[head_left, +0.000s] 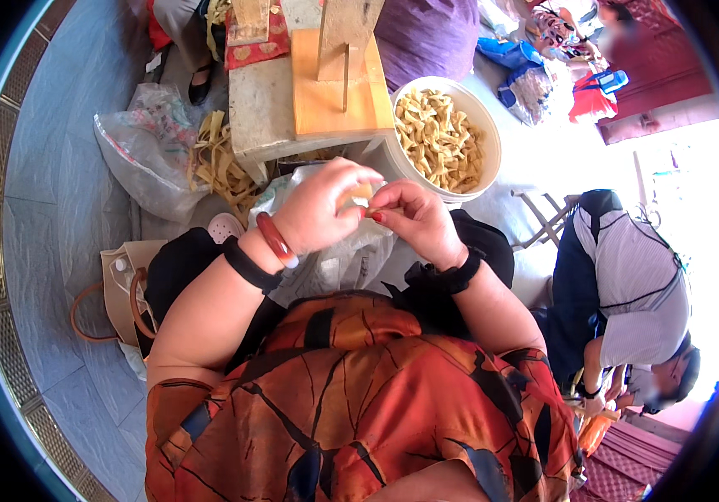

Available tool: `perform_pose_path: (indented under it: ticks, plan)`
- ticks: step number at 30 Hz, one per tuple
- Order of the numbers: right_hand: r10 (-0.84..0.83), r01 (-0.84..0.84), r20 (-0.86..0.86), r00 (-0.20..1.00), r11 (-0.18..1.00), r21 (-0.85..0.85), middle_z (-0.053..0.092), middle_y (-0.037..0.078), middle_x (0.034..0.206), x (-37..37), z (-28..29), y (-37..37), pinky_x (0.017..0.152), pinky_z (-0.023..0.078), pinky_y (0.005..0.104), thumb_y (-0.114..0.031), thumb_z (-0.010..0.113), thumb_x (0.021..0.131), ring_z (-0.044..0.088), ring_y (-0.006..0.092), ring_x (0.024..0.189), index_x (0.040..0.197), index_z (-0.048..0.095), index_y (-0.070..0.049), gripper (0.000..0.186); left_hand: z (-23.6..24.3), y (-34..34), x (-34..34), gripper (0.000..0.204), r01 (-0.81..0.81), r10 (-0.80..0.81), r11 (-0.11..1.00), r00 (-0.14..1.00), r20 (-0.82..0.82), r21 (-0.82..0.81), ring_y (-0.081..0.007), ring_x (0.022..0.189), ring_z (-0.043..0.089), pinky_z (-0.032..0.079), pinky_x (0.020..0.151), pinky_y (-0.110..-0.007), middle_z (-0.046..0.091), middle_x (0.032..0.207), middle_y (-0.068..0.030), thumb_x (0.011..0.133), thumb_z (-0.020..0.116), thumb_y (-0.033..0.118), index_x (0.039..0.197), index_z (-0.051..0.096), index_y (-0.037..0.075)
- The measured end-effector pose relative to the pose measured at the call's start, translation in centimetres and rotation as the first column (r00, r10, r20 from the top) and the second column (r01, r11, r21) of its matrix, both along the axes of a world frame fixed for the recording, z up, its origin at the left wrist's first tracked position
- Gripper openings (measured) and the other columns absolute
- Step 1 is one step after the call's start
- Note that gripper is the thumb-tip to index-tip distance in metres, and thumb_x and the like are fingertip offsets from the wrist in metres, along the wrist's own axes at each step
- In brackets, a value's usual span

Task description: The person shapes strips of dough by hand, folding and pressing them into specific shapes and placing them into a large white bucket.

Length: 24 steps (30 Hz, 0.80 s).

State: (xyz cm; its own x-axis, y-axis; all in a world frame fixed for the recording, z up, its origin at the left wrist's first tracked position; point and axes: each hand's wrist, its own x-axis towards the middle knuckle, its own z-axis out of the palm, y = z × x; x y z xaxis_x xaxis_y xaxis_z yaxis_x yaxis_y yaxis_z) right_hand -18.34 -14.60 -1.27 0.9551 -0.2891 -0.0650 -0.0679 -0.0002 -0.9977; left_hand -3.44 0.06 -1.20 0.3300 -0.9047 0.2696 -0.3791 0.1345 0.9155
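My left hand (319,207) and my right hand (423,224) meet in front of me, above a whitish plastic sheet (326,272) over my lap. Fingers and thumbs of both are closed on a small pale yellow strip (358,196), mostly hidden by them. Just beyond my right hand stands a white bucket (492,167) filled with short, folded or knotted pale yellow strips (439,138). A low table (261,117) beyond my left hand carries an orange-brown wooden board (318,117) with an upright wooden piece (338,42).
Loose yellowish strips (221,167) spill beside a clear plastic bag (146,159) left of the table. A beige handbag (121,284) sits near my left side. At the right, another person (636,268) bends forward beside a folding stool (539,217). Purple cloth (426,38) is behind the bucket.
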Motion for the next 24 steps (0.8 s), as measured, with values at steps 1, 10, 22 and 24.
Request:
perform_pose_path:
  ticks: [1, 10, 22, 24]
  plan:
    - [0.018, -0.003, 0.064, 0.998, 0.975, -0.221, 0.061, 0.005, 0.091, -0.2, -0.5, 0.2, 0.073, 0.049, 0.0237, 0.005, 0.064, 0.083, 0.062, 0.0116, 0.081, 0.1, 0.059, -0.001, 0.018, 0.2, 0.0, -0.6, 0.045, 0.019, -0.017, 1.0, 0.971, 0.238, -0.003, -0.0286, 0.099, 0.061, 0.05, 0.083, -0.034, 0.06, 0.107, -0.0093, 0.078, 0.063, 0.005, 0.122, 0.055, 0.007]
    - [-0.102, 0.026, -0.065, 0.993, 0.705, -0.708, 0.06, 0.014, 0.081, -1.5, 0.6, 2.2, 0.065, 0.05, 0.036, -0.008, 0.061, 0.085, 0.061, 0.0287, 0.069, 0.087, 0.059, -0.001, 0.008, -2.1, 0.5, -2.9, 0.033, -0.019, -0.105, 0.956, 0.909, 0.402, 0.293, -0.0372, 0.087, 0.062, 0.05, 0.07, -0.044, 0.063, 0.092, -0.0174, 0.08, 0.064, 0.012, 0.111, 0.053, 0.007]
    - [-0.309, 0.232, -0.198, 0.93, 0.913, -0.336, 0.057, 0.0, 0.069, -5.7, 3.5, -3.1, 0.052, 0.041, 0.0231, -0.028, 0.046, 0.1, 0.048, 0.006, 0.056, 0.083, 0.06, -0.002, 0.034, -2.8, 0.5, -2.5, 0.027, 0.095, -0.097, 0.948, 0.995, -0.006, 0.303, -0.0325, 0.079, 0.064, 0.049, 0.07, -0.037, 0.064, 0.085, -0.0151, 0.084, 0.068, 0.018, 0.105, 0.055, 0.006]
    - [-0.501, 0.338, 0.008, 0.865, 0.57, -0.749, 0.063, 0.015, 0.081, -4.3, 3.0, -6.8, 0.066, 0.05, 0.039, -0.031, 0.047, 0.099, 0.062, 0.0321, 0.071, 0.101, 0.059, 0.0, 0.034, -3.6, 0.4, -1.3, 0.034, -0.04, -0.023, 0.925, 0.987, 0.159, 0.377, -0.0345, 0.083, 0.064, 0.05, 0.07, -0.039, 0.065, 0.087, -0.0168, 0.083, 0.068, 0.017, 0.112, 0.054, 0.009]
